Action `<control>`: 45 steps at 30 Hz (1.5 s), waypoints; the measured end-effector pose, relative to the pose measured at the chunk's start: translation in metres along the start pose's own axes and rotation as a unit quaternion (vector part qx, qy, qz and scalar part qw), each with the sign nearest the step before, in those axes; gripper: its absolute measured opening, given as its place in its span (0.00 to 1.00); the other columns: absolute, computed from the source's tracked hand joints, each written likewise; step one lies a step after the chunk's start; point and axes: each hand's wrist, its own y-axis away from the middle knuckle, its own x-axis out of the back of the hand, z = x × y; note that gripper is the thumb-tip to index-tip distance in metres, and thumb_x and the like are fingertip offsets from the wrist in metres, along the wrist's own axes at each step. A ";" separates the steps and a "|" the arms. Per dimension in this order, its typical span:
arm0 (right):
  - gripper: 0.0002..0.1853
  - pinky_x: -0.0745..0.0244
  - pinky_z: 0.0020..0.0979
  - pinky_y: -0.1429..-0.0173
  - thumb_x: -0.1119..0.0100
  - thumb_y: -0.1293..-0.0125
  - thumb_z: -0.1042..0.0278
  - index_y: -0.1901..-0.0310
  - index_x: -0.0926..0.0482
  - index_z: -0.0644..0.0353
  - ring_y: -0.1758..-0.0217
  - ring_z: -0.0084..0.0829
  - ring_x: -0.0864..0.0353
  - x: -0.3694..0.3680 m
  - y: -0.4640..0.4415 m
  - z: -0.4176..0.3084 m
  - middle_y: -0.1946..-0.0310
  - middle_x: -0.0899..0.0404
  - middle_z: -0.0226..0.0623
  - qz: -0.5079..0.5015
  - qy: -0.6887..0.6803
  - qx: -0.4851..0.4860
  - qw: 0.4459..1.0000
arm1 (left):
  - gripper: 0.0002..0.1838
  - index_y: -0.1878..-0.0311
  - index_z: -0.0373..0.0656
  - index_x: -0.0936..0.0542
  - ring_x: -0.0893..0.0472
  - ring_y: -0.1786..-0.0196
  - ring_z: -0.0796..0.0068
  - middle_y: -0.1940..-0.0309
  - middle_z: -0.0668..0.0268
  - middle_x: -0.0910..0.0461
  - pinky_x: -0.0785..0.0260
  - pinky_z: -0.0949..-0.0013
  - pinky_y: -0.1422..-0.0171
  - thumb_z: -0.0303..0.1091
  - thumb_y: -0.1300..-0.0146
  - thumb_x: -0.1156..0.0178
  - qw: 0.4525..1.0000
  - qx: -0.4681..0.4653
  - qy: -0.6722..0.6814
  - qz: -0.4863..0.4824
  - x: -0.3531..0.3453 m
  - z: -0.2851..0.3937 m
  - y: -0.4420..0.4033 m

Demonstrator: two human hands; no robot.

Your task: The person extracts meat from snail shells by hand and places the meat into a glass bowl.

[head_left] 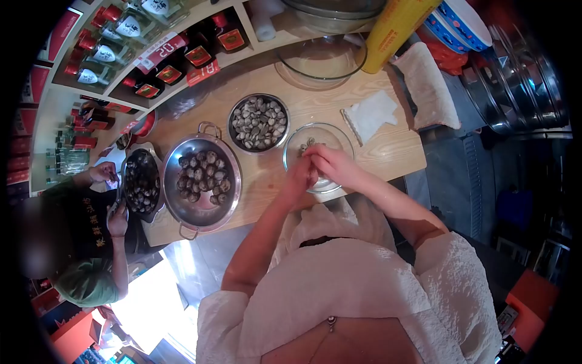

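My left hand (301, 174) and my right hand (334, 165) meet over a clear glass bowl (350, 147), fingers closed together. Whatever they pinch between them is hidden by the fingers. A few small shellfish pieces (311, 143) show in the bowl just beyond my fingertips. Up and to the left stands a round steel bowl (231, 134) filled with small pale clams (259, 121). Farther left, a wide two-handled steel basin (232, 203) holds a heap of larger dark, rounded shellfish (203, 175).
A co-worker (91, 236) at the left table end handles dark shellfish over another pan (142, 182). Behind the bowls are a white cloth (371, 115), a large glass bowl (324, 57), a yellow tube (400, 30) and bottle shelves (176, 54).
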 end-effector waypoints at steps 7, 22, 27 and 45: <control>0.09 0.31 0.33 0.68 0.60 0.37 0.70 0.61 0.30 0.61 0.72 0.39 0.24 -0.027 -0.005 0.010 0.75 0.26 0.43 0.282 0.117 0.107 0.946 | 0.10 0.72 0.35 0.33 0.30 0.77 0.64 0.81 0.57 0.31 0.41 0.64 0.74 0.33 0.44 0.57 0.965 -0.110 -0.178 0.156 -0.010 -0.028 -0.016; 0.11 0.41 0.17 0.83 0.56 0.36 0.66 0.61 0.25 0.62 0.88 0.15 0.36 0.016 -0.017 0.021 0.84 0.31 0.27 0.027 -0.173 -0.001 0.984 | 0.18 0.75 0.45 0.34 0.42 0.84 0.87 0.87 0.74 0.39 0.55 0.80 0.81 0.49 0.39 0.60 0.996 0.002 0.088 0.016 0.004 -0.014 -0.012; 0.10 0.40 0.17 0.83 0.54 0.36 0.66 0.64 0.25 0.63 0.88 0.16 0.36 0.015 -0.017 0.020 0.84 0.31 0.27 0.025 -0.175 -0.018 0.984 | 0.20 0.72 0.44 0.31 0.42 0.86 0.85 0.88 0.72 0.36 0.54 0.79 0.81 0.52 0.40 0.59 0.997 -0.008 0.076 0.029 0.004 -0.020 -0.012; 0.10 0.32 0.25 0.77 0.43 0.50 0.65 0.77 0.24 0.65 0.86 0.23 0.28 0.001 -0.042 0.077 0.84 0.25 0.37 0.124 0.236 -0.032 0.963 | 0.09 0.67 0.39 0.28 0.34 0.82 0.84 0.86 0.71 0.33 0.43 0.79 0.77 0.35 0.41 0.48 0.988 -0.037 0.057 0.140 0.036 -0.029 0.009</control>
